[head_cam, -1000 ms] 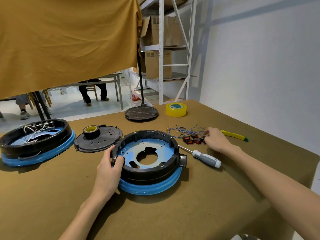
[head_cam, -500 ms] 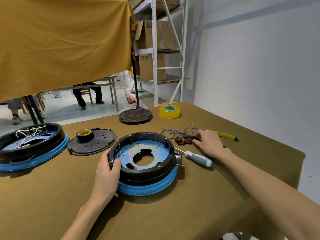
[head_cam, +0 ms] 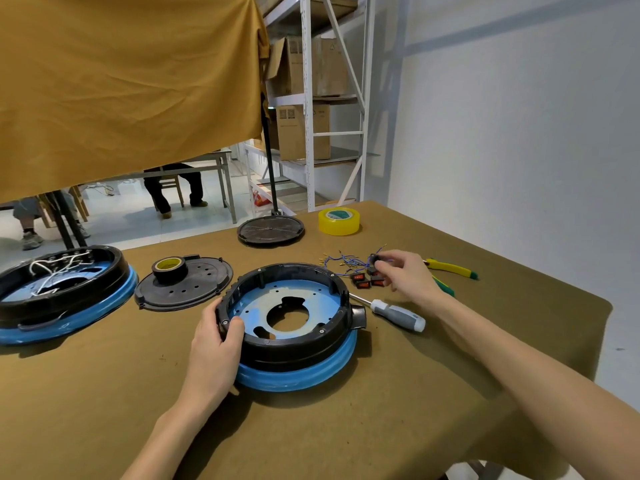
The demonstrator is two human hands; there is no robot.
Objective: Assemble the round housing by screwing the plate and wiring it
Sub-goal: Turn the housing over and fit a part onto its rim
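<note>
A round black housing [head_cam: 294,344] with a blue base ring sits mid-table, a blue-filmed plate [head_cam: 311,301] lying inside it. My left hand [head_cam: 216,341] grips its left rim, thumb over the edge. My right hand [head_cam: 403,273] is raised just above a cluster of small black and red switches [head_cam: 363,282] and thin blue wires [head_cam: 341,261], pinching one black switch with blue wires attached. A grey-handled screwdriver [head_cam: 396,315] lies right of the housing.
A second housing [head_cam: 59,296] with white wires stands at the far left. A black lid [head_cam: 187,284] carries a tape roll. A black disc [head_cam: 270,230], yellow tape [head_cam: 338,221] and yellow-handled pliers [head_cam: 450,268] lie further back. The table's right edge is close.
My right hand has lifted off the switch cluster and now pinches one switch above it. My left hand stays on the housing rim.
</note>
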